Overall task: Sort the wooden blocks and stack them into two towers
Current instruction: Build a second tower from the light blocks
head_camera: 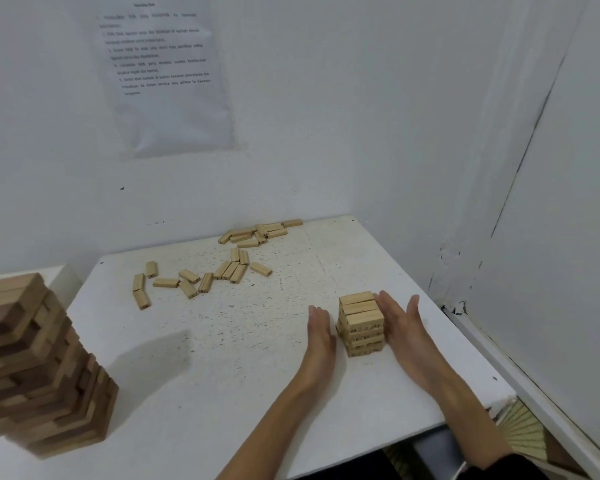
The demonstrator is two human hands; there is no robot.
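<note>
Tall brown block tower (39, 368); left hand (321, 329), right hand (400, 323) flank pale stack (361, 323).

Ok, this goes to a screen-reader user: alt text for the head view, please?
A person's left hand and right hand, both open, flank a small tower of light wooden blocks on a white table. Loose light blocks lie scattered farther back, and a taller tower of darker blocks stands at the near left.
</note>
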